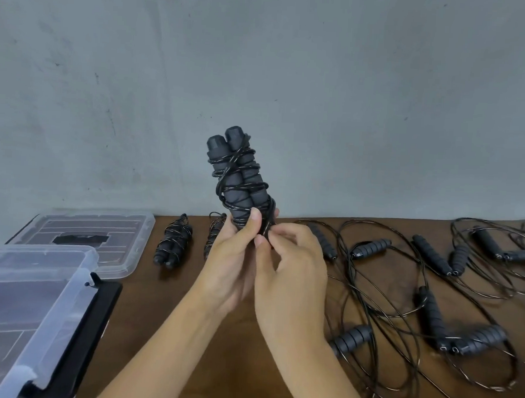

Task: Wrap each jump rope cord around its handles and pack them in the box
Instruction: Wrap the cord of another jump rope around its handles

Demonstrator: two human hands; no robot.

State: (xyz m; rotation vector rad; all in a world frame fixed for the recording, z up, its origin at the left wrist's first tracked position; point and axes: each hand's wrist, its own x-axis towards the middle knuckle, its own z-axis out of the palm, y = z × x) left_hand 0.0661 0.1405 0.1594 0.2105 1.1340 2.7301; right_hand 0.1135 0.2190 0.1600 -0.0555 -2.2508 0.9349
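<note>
Handles (236,173), foam-soft and light by the look, stand upright above the table (217,333), gripped at their base by the left hand (230,258) while the right hand (291,261) pinches the springy, slippery-looking cord (225,183) end, likely best tucked under a tight turn.

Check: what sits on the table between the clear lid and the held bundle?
In the head view, two wrapped jump ropes lie between the lid and the held bundle: one fully visible, the other partly behind the left hand.
</note>
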